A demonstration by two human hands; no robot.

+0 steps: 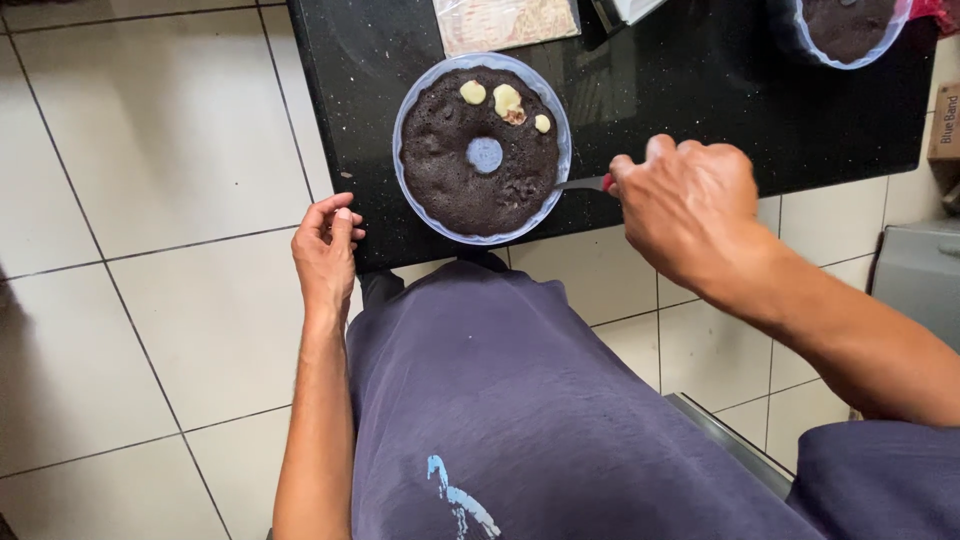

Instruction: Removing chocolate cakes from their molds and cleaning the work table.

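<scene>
A dark ring-shaped cake [455, 165] with three pale dollops on its far side sits in a translucent blue ring mould [410, 95] near the front edge of a black counter [700, 90]. My right hand [690, 210] is shut on a red-handled utensil [590, 183] whose metal end reaches into the mould's right side. My left hand [325, 250] hangs beside the counter's front left corner, fingers loosely curled, holding nothing.
A second blue mould with dark cake [850, 30] stands at the counter's far right. A clear plastic bag [505, 22] lies behind the near mould. White tiled floor [150, 200] spreads to the left. A cardboard box [944, 120] sits at the right edge.
</scene>
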